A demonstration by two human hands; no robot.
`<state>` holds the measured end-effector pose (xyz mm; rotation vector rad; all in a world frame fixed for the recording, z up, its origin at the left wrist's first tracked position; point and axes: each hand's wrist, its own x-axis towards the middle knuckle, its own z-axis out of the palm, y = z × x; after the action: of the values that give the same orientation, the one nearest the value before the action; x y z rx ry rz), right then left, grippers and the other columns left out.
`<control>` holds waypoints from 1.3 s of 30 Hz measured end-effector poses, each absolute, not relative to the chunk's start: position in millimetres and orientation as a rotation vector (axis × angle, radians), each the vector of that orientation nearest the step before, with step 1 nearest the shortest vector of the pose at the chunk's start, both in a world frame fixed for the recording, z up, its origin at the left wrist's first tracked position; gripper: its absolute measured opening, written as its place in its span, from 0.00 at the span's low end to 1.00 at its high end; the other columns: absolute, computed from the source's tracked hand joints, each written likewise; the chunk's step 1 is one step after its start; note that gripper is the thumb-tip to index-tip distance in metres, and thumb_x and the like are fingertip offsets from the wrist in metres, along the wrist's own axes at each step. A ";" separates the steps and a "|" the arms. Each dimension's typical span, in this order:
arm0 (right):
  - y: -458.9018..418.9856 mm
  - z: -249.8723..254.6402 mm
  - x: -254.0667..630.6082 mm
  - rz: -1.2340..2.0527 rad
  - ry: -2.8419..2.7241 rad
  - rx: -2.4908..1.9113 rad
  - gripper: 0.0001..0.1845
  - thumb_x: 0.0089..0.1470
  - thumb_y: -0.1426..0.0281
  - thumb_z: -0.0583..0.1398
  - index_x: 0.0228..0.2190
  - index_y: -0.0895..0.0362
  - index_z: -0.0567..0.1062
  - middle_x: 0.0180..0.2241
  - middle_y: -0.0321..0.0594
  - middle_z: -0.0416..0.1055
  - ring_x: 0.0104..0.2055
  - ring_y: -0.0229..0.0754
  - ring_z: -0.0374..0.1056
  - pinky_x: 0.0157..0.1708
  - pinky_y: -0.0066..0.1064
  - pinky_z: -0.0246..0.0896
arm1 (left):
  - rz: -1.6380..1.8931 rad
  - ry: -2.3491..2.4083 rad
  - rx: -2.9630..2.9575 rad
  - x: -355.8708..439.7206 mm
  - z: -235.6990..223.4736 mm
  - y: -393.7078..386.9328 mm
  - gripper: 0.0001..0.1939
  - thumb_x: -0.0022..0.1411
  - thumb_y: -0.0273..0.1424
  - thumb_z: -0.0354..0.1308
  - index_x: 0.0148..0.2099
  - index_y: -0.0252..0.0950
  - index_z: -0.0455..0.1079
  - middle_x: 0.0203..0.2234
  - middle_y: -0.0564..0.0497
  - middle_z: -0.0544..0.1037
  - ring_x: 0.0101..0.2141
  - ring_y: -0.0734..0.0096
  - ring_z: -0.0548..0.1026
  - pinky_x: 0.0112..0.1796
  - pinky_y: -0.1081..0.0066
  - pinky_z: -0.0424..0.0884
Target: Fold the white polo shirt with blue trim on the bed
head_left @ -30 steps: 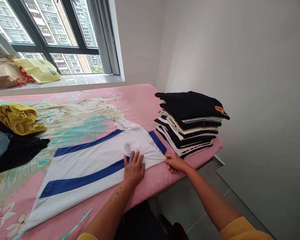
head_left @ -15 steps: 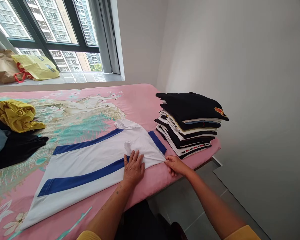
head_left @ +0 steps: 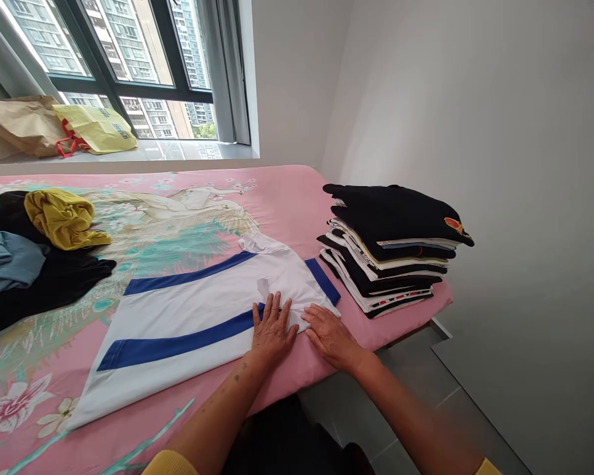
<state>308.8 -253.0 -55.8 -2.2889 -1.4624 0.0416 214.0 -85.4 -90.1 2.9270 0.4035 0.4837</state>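
Note:
A white shirt with blue stripes (head_left: 193, 303) lies spread on the pink bed, its collar end toward the right and its hem toward the lower left. My left hand (head_left: 274, 330) rests flat on the shirt near the end of the lower blue stripe, fingers spread. Just right of it, my right hand (head_left: 330, 335) lies with fingers stretched out on the shirt's near sleeve area, covering part of it. Beyond the right hand, a blue sleeve band (head_left: 323, 282) sticks out toward the folded stack.
A tall stack of folded clothes (head_left: 393, 247) stands at the bed's right end. Loose clothes, including a yellow garment (head_left: 62, 218) and a light blue one (head_left: 10, 264), lie at left. Bags (head_left: 99, 128) sit on the windowsill. The patterned bedspread (head_left: 287, 198) ends near the wall.
My right hand has let go of the pinched sleeve edge and moved left, now flat on the shirt beside my left hand. The view has shifted slightly left.

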 end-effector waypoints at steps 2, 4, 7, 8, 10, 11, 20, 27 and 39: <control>-250.8 -72.8 304.9 0.104 -1.505 -2.413 0.27 0.60 0.63 0.50 0.58 0.61 0.60 0.62 0.50 0.54 0.65 0.48 0.47 0.62 0.47 0.42 | 0.436 0.465 2.957 197.0 -89.3 -74.3 0.32 0.61 0.44 0.47 0.65 0.37 0.54 0.65 0.42 0.50 0.64 0.53 0.48 0.59 0.43 0.32; -249.6 -84.0 302.7 0.141 -1.465 -2.515 0.32 0.59 0.60 0.51 0.60 0.62 0.56 0.63 0.51 0.49 0.66 0.50 0.44 0.62 0.50 0.40 | 0.347 0.653 2.951 177.3 -87.1 -60.2 0.35 0.60 0.46 0.47 0.65 0.35 0.52 0.64 0.40 0.51 0.64 0.52 0.48 0.59 0.41 0.30; -243.1 -81.1 297.3 0.054 -1.380 -2.495 0.28 0.60 0.62 0.49 0.58 0.61 0.61 0.61 0.51 0.54 0.64 0.51 0.47 0.62 0.52 0.42 | 0.305 0.948 2.895 155.1 -79.9 -42.9 0.36 0.60 0.46 0.47 0.65 0.30 0.53 0.63 0.36 0.53 0.63 0.48 0.48 0.58 0.38 0.32; -238.8 -76.1 294.7 0.002 -1.373 -2.445 0.25 0.60 0.64 0.49 0.56 0.60 0.63 0.60 0.50 0.57 0.64 0.51 0.49 0.61 0.51 0.43 | 0.333 0.930 2.903 151.6 -76.9 -40.1 0.34 0.61 0.44 0.47 0.64 0.31 0.55 0.63 0.36 0.53 0.63 0.49 0.48 0.58 0.39 0.32; -227.2 -65.2 289.7 -0.082 -1.390 -2.315 0.21 0.61 0.68 0.48 0.52 0.59 0.67 0.57 0.48 0.62 0.62 0.48 0.52 0.61 0.48 0.46 | 0.396 0.668 2.955 150.8 -71.9 -39.6 0.28 0.63 0.39 0.45 0.63 0.35 0.57 0.63 0.41 0.55 0.64 0.55 0.49 0.60 0.44 0.35; -220.5 -61.2 288.1 -0.104 -1.407 -2.247 0.20 0.60 0.70 0.48 0.51 0.58 0.69 0.55 0.47 0.64 0.61 0.47 0.54 0.61 0.46 0.47 | 0.409 0.473 2.974 153.0 -70.7 -41.4 0.26 0.64 0.36 0.44 0.63 0.38 0.57 0.63 0.45 0.55 0.64 0.58 0.49 0.61 0.48 0.36; -168.7 -68.1 316.3 0.002 -1.323 -2.359 0.16 0.58 0.75 0.49 0.42 0.58 0.73 0.43 0.46 0.71 0.48 0.46 0.64 0.52 0.38 0.57 | 0.448 0.567 2.870 179.8 -83.4 -51.2 0.28 0.60 0.40 0.51 0.61 0.38 0.60 0.60 0.42 0.62 0.60 0.54 0.59 0.56 0.52 0.54; -127.6 -48.5 357.2 0.013 -1.128 -2.496 0.15 0.59 0.70 0.51 0.46 0.56 0.71 0.46 0.46 0.68 0.50 0.45 0.60 0.49 0.32 0.53 | 0.583 0.451 2.776 188.3 -78.8 -44.6 0.19 0.59 0.34 0.52 0.52 0.39 0.67 0.54 0.45 0.69 0.54 0.58 0.65 0.53 0.58 0.59; -94.1 -68.6 388.0 0.033 -0.798 -2.555 0.10 0.60 0.68 0.48 0.39 0.57 0.67 0.33 0.41 0.71 0.36 0.41 0.65 0.32 0.30 0.49 | 0.454 0.943 2.220 216.8 -71.7 -23.4 0.24 0.56 0.31 0.52 0.56 0.35 0.61 0.48 0.43 0.73 0.47 0.60 0.71 0.47 0.63 0.63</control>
<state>388.0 -94.1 -68.6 -2.5550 -0.7984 0.0327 216.8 -23.4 -71.7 2.2199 0.9426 0.4545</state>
